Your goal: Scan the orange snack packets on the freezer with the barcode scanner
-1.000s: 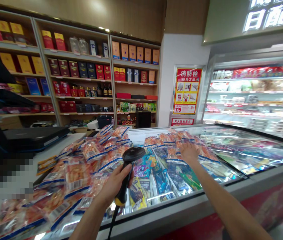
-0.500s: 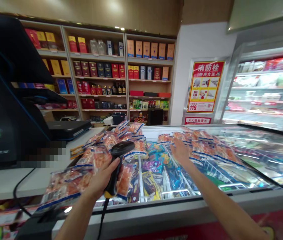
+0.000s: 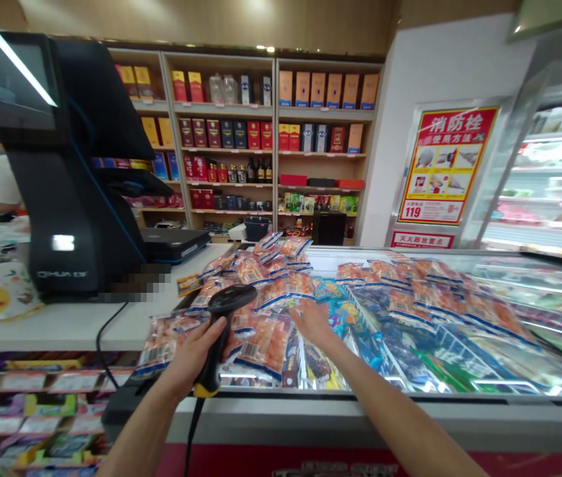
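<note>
My left hand (image 3: pixel 200 348) is closed around the handle of a black and yellow barcode scanner (image 3: pixel 231 299), whose head tilts up and to the right and whose cord hangs down. Beneath and behind it lies a heap of clear packets of orange-pink food (image 3: pixel 265 344) with blue edges and barcode labels. Fingers outstretched, my right hand (image 3: pixel 313 322) is over the right side of this heap; whether the fingertips touch a packet I cannot make out. A second group of similar packets (image 3: pixel 429 288) lies farther right on the freezer's glass top (image 3: pixel 335 265).
A black checkout terminal (image 3: pixel 92 218) stands on the white counter (image 3: pixel 77 328) at left. Under the glass are colourful frozen packs (image 3: pixel 345 318). Shelves of boxes (image 3: pixel 226 136) line the back wall. At far left, part of another person (image 3: pixel 0 182) shows.
My right hand has moved left, from the right-hand group of packets to the left heap. The view has turned left, showing more of the terminal. The scanner stays in my left hand.
</note>
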`<state>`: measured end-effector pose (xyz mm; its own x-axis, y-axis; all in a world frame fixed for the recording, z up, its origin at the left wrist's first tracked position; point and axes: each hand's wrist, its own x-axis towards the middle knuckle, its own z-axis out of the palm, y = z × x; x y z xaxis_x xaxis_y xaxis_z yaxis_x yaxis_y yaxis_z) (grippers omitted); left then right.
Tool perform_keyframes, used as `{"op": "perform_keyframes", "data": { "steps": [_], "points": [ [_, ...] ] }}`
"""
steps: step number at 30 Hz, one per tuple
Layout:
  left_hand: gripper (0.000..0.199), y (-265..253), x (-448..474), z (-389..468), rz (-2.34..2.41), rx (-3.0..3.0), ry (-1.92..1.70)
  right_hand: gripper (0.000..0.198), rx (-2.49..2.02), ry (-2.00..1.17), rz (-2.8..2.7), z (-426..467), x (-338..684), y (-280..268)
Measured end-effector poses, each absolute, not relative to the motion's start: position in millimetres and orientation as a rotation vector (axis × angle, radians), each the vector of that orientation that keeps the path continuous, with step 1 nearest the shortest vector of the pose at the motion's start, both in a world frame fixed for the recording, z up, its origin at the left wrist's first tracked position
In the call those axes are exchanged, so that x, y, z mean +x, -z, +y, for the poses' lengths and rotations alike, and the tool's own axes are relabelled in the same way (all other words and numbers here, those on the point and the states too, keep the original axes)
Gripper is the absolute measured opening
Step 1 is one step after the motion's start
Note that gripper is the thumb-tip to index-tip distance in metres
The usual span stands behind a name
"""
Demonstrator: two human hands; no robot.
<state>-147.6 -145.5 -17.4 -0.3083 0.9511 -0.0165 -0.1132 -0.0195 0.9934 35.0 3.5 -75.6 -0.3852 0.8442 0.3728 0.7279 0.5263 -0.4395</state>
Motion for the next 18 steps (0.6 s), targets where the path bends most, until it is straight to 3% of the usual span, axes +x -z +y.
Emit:
{"op": "perform_keyframes", "data": {
  "steps": [7, 15, 18],
  "points": [
    [0.025, 19, -164, -156, 1.274, 0.976, -1.532, 0.034, -1.198, -0.464, -2.144, 5, 31, 81],
    [0.03, 17, -140, -144, 1.356, 0.94, -1.52, 0.029, -1.016, -1.122, -1.464, 25, 55, 57],
    [0.029, 12, -127, -141, 1.292, 1.004, -1.484, 0.027, -0.994, -1.086, -1.303, 42, 79, 42]
  ]
}}
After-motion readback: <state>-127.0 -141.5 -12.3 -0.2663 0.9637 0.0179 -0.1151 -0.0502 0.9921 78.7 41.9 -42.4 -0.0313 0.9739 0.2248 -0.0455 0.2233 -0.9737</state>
